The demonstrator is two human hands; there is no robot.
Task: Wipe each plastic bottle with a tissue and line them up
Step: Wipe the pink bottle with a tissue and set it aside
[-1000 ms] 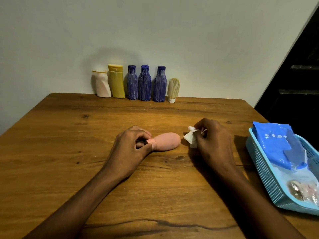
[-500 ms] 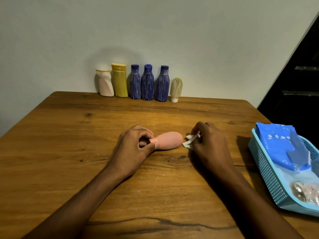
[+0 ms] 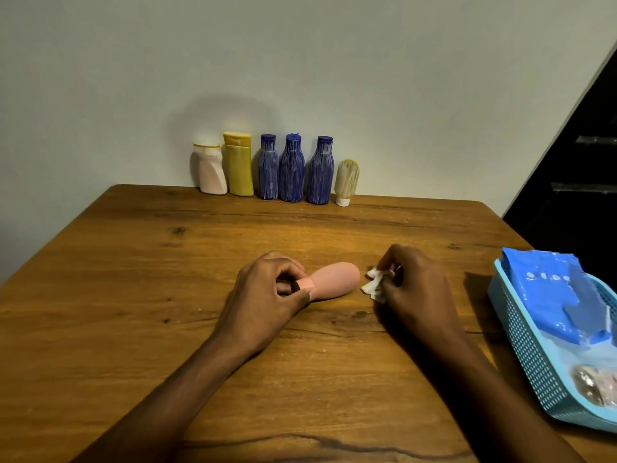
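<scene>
A pink plastic bottle [image 3: 335, 280] lies on its side in the middle of the wooden table [image 3: 133, 295]. My left hand [image 3: 267, 302] pinches its cap end. My right hand [image 3: 414, 289] holds a crumpled white tissue [image 3: 374, 284] just right of the bottle's rounded end, a small gap between them. Along the wall stand a white bottle [image 3: 210, 170], a yellow bottle [image 3: 238, 165], three blue bottles [image 3: 292, 170] and a small cream tube [image 3: 346, 182] in a row.
A light blue plastic basket [image 3: 527, 342] sits at the table's right edge, holding a blue packet [image 3: 554, 295] and a clear wrapped item. A dark opening lies beyond the table on the right.
My right hand with the tissue has lowered onto the table and drawn slightly away from the bottle's end. My left hand keeps its hold on the cap.
</scene>
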